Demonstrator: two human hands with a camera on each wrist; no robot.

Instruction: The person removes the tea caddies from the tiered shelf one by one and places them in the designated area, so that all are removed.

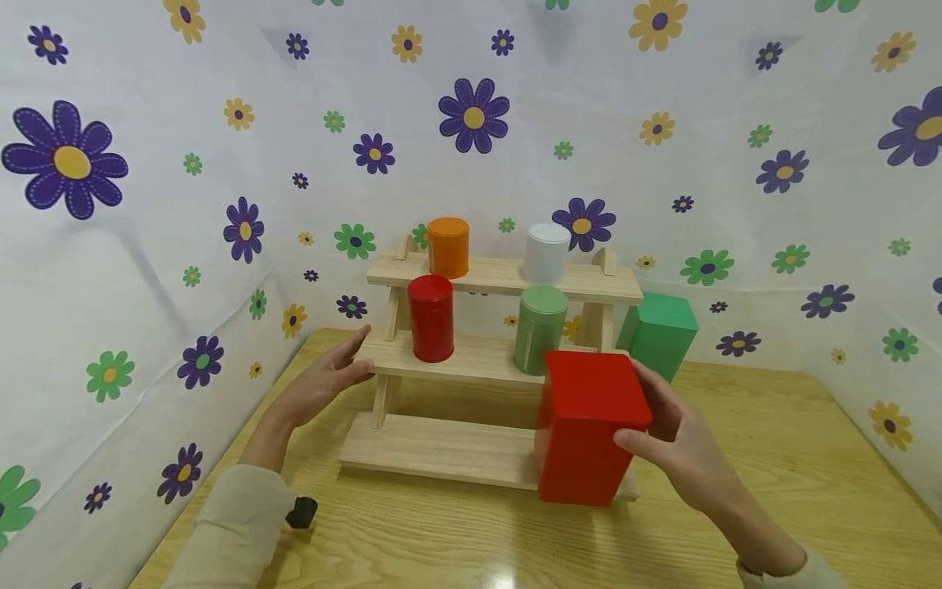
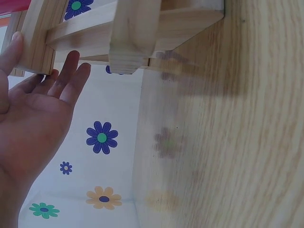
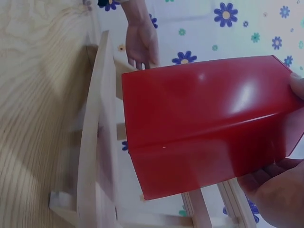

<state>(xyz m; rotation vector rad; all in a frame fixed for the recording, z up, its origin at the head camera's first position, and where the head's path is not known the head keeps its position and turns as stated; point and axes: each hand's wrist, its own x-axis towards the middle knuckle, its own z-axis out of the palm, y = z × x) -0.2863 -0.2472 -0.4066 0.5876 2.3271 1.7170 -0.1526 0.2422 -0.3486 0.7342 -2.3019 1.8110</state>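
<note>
My right hand (image 1: 684, 446) grips a tall red box (image 1: 589, 433) by its upper part, thumb at the front and fingers round the far side. In the head view the box overlaps the right end of the wooden shelf stand's bottom board (image 1: 441, 446). The right wrist view shows a gap between the box's lower end and that board. At the left end of the middle board (image 1: 478, 356), my left hand (image 1: 320, 384) rests with fingers extended, thumb and fingers on either side of the end. A red can (image 1: 432, 319) and a green can (image 1: 540, 331) stand on this board.
On the top board, an orange can (image 1: 449, 248) is at left and a white can (image 1: 547, 254) at right. A green box (image 1: 658, 335) stands behind the stand's right side. Flower-patterned cloth (image 1: 471, 188) encloses the wooden table (image 1: 773, 458) at the back and sides.
</note>
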